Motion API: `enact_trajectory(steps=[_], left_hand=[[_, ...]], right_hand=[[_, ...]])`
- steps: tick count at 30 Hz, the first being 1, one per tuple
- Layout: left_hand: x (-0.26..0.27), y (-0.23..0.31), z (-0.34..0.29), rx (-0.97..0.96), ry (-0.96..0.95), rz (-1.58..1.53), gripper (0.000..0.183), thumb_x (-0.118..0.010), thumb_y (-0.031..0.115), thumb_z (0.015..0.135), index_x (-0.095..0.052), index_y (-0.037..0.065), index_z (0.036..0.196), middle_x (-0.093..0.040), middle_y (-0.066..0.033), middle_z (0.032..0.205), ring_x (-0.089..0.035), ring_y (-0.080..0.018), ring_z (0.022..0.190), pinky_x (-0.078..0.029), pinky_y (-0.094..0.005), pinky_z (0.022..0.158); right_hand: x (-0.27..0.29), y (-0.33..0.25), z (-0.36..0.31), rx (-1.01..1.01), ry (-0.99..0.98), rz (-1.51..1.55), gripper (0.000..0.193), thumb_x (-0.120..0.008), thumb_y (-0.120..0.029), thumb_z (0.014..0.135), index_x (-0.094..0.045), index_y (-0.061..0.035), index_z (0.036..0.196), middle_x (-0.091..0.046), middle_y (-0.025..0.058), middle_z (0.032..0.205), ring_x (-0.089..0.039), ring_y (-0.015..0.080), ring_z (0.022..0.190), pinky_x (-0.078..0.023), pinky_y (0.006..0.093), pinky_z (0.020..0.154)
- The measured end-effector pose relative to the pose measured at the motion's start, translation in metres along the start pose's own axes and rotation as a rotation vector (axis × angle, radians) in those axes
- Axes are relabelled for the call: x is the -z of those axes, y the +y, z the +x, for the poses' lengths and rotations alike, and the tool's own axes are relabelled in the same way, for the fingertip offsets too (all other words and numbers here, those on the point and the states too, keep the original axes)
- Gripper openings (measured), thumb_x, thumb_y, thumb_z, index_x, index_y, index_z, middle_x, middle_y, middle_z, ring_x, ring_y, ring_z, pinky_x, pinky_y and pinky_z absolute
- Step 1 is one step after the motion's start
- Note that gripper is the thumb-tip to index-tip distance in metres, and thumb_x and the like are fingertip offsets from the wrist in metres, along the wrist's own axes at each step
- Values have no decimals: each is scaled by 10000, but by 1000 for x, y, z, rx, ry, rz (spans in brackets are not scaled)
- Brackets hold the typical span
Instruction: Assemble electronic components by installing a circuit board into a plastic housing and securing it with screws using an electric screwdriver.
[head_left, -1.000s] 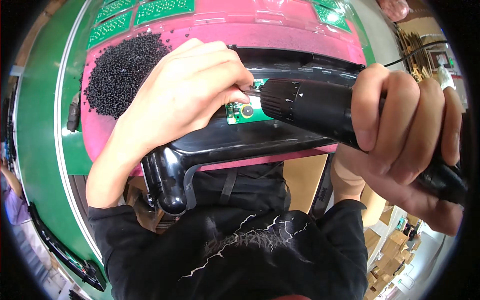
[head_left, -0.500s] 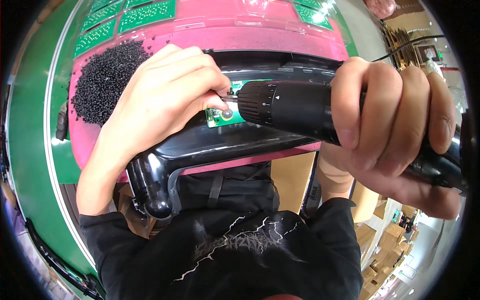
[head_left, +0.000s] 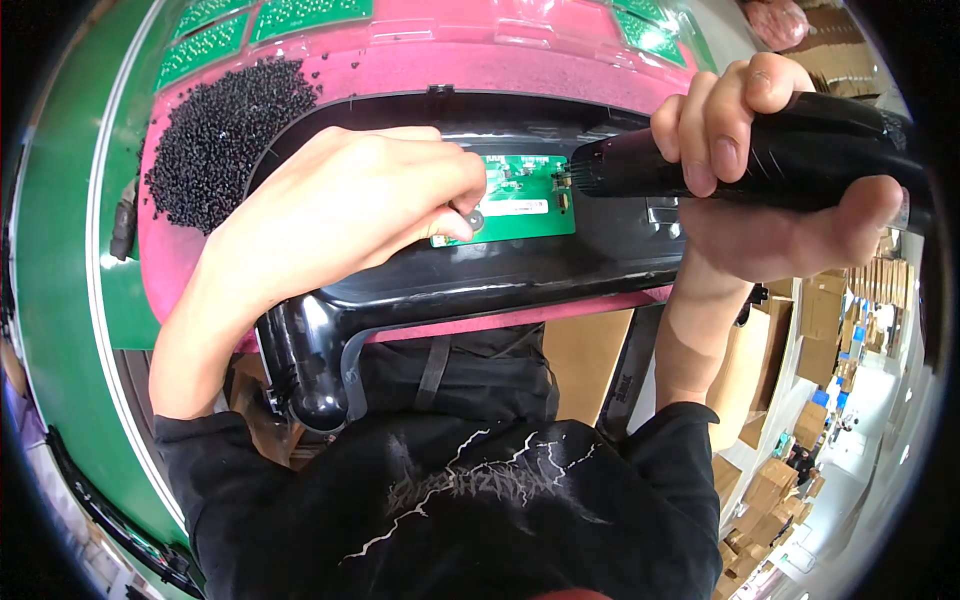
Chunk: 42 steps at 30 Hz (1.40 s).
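Note:
A green circuit board [head_left: 535, 222] lies inside a long black plastic housing [head_left: 440, 285]. Over the board's left end my left hand [head_left: 345, 215] is closed, thumb and fingertips drawn together; whatever they hold is hidden. My right hand [head_left: 735, 150] grips a black electric screwdriver [head_left: 625, 165], which points left with its nose above the board's right end. I cannot make out its tip against the board. Left of the housing is a heap of small black screws [head_left: 225, 140], a few of them scattered at its edge.
Under the housing is a pink mat [head_left: 410, 70] on a green table [head_left: 65, 240]. A clear plastic tray [head_left: 430, 35] with several green boards [head_left: 310, 17] stands at the far side. A dark lump [head_left: 124, 225] lies at the mat's left edge. Cardboard boxes [head_left: 770, 485] stand lower right.
The screwdriver has moved right and up, away from my left fingers, uncovering more of the board. My left hand stays near the board's left end, slightly lower.

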<state>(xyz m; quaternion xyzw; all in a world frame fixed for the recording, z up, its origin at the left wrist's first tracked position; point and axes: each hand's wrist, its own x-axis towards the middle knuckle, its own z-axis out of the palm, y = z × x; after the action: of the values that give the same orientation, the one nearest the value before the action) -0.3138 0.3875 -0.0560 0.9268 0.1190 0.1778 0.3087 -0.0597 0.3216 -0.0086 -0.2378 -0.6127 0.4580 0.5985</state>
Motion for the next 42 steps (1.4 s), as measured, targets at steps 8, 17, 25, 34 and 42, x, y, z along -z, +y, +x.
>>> enact_trajectory(steps=[8,17,25,34,42], left_hand=[[4,6,1,209,-94,-40,200,-690,158,848,-590,21,953,-684,-118,900,-683,-333,843,-530,-396,702],[2,7,-1,210,-51,-6,174,-676,147,865,-595,17,947,-701,-116,888,-688,-334,830,-532,-402,692],[-1,6,-1,55,99,-11,181,-701,153,855,-603,23,934,-636,-104,791,-642,-311,702,-500,-377,627],[3,6,-4,-40,369,-15,204,-725,2,779,-639,-9,964,-642,-116,808,-656,-285,707,-508,-346,629],[3,4,0,-78,426,27,273,-786,35,698,-654,-20,930,-681,-96,855,-650,-268,762,-515,-349,669]], right_hand=[[6,6,10,-68,-122,-25,859,-511,-884,735,-549,-84,1047,-526,-53,722,-442,69,561,-341,253,593],[-1,5,12,-102,-11,88,785,-582,-826,727,-539,-95,1008,-525,-55,710,-439,67,550,-339,244,588],[-28,-6,8,-54,115,218,721,-637,-745,743,-557,-75,996,-538,-45,708,-454,81,555,-350,255,595],[-25,-6,16,51,87,236,726,-660,-725,728,-551,-70,1019,-543,-40,727,-469,87,570,-358,261,607],[-41,5,22,108,97,235,732,-680,-708,714,-545,-66,1040,-547,-35,744,-482,91,583,-364,265,618]])
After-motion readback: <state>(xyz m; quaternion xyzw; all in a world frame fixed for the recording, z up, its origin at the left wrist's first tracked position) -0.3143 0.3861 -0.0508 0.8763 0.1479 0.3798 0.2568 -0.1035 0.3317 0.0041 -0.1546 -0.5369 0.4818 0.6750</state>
